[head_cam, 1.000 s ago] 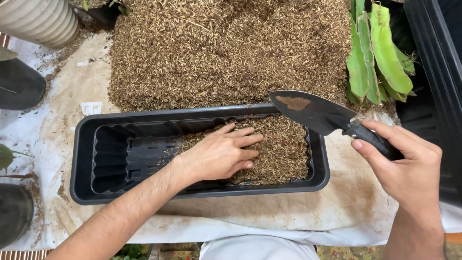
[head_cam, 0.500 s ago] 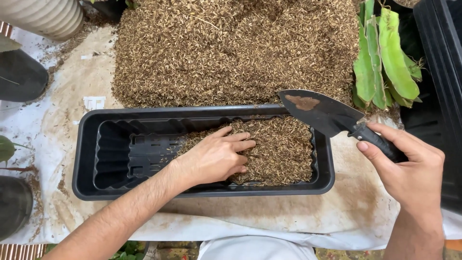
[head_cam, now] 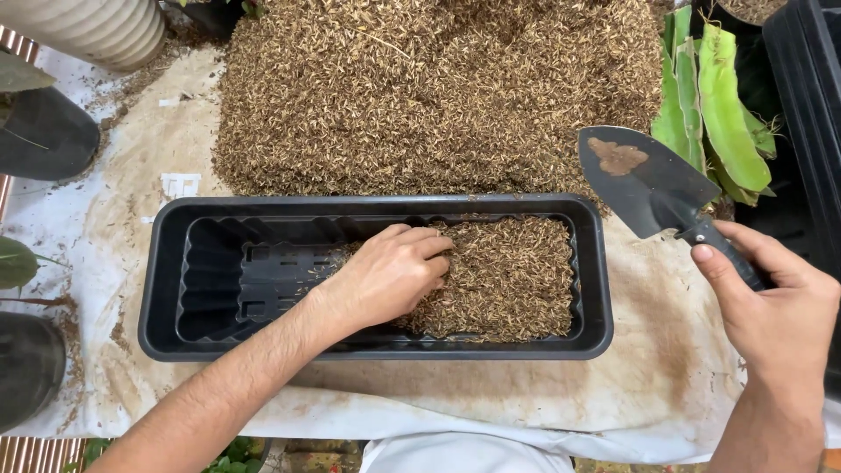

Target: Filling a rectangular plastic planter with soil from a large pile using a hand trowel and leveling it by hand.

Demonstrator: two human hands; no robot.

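White cloth [head_cam: 526, 412], stained brown, covers the work surface at the near edge, with both forearms reaching in over it. Left hand [head_cam: 385, 276] lies palm down inside the black plastic planter [head_cam: 158, 289], fingers curled loosely into the husks [head_cam: 508, 280], gripping nothing solid; whether loose husk is bunched under the palm cannot be told. The husks fill only the right half of the planter; the left half shows bare ribbed walls and a slotted drainage floor [head_cam: 272, 280]. The planter sits lengthwise across the cloth, roughly centred. Right hand [head_cam: 775, 311] is off to the right of the planter, closed around the black handle of a garden trowel [head_cam: 653, 188], thumb lying along the grip. The trowel's dark metal blade points up and to the left, held clear of the planter, just off its far right corner; a rust-coloured patch marks the blade near the tip, and the blade carries no load. Beyond the planter, touching its far rim, a broad heap of loose husks [head_cam: 420, 88] spreads over the cloth. Far right, flat green cactus stems [head_cam: 723, 96] stand beside the heap, next to a large black bin [head_cam: 810, 114]. Far left, a ribbed pale pot [head_cam: 96, 31] and a dark pot [head_cam: 44, 136] sit at the edge, with another dark pot [head_cam: 26, 368] nearer by.
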